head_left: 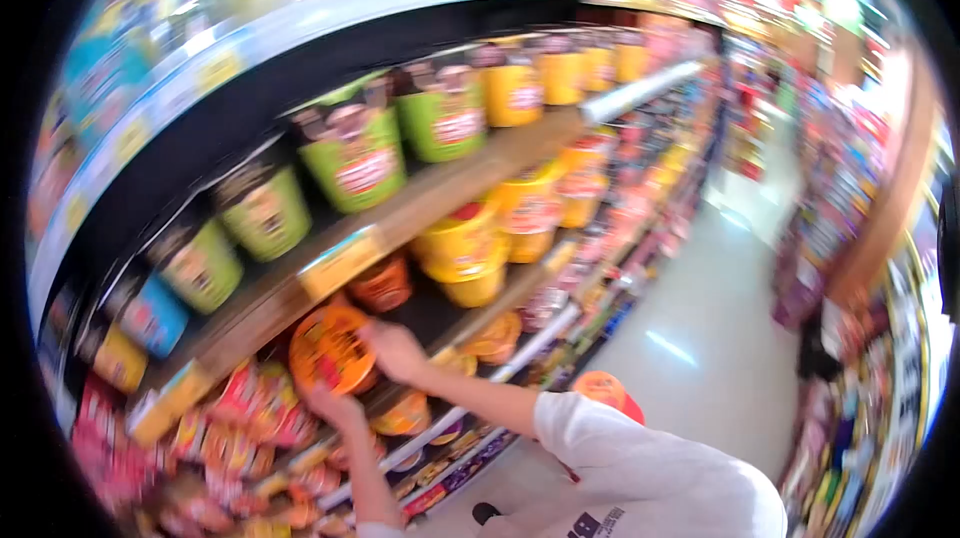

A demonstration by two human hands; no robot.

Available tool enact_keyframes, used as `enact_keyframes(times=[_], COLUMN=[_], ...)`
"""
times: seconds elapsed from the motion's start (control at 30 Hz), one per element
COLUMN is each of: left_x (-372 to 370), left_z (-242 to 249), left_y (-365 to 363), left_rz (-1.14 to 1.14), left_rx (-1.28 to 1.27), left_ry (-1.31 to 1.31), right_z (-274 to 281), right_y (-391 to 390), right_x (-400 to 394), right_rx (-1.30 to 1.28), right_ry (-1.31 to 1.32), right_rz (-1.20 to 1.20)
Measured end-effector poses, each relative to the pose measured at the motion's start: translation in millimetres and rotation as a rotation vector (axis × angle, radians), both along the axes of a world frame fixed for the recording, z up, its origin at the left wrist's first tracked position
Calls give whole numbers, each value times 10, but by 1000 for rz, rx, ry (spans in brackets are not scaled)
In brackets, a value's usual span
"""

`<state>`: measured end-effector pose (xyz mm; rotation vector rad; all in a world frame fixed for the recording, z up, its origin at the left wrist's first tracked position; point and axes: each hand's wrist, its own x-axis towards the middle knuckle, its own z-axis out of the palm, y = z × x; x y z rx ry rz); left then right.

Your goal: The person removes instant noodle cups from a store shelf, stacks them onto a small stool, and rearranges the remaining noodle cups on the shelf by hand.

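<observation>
An orange instant noodle bowl (330, 348) with dark print on its round lid is held between my two hands, tilted towards me at the front of the lower shelf. My right hand (397, 351) grips its right edge. Below, my left hand (337, 410) closes on the bottom edge, its fingers partly blurred. Just behind the held bowl, a darker orange-brown bowl (382, 283) stands on the shelf. Yellow stacked bowls (465, 248) are to the right of it.
Green cups (350, 153) and yellow cups (513, 88) line the shelf above. Red and pink packets (262, 403) lie at lower left. An orange round-topped item (605, 393) shows beside my white shirt. The aisle floor (690, 308) runs away at right, with packed shelves opposite.
</observation>
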<state>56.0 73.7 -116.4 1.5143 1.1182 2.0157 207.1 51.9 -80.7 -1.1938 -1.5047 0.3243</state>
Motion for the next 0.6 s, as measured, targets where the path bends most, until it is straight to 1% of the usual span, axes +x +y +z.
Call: enact_keyframes(times=[0.03,0.1,0.17,0.23,0.27,0.3,0.37,0.43,0.5,0.57,0.6], left_x=[-12,-37,-89,31,36,-8,0,-40,-75,-55,-6], left_z=[-6,-56,-205,54,98,-3,-54,-110,-113,-17,21], left_y=[17,35,137,-149,-193,-101,0,32,70,11,-69], left_rz=[-75,-49,-91,-87,-114,-126,-144,-142,-136,-177,-183], left_rx=[15,115,122,2,-78,2,14,33,45,17,93], left_ry=[-11,145,106,93,73,86,90,102,103,107,73], right_z=[54,21,-51,30,28,13,32,21,39,17,10], right_y=[-100,-206,-262,-349,-316,-290,-249,-241,-221,-206,-214], right_x=[32,176,182,204,194,194,220,225,224,220,217], right_rx=[8,-84,-109,-103,-39,-45,-31,-45,-51,-40,43], right_ry=[-19,-65,-58,34,107,100,83,91,93,56,59], right_rz=[0,84,16,93,164,168,225,221,226,214,204])
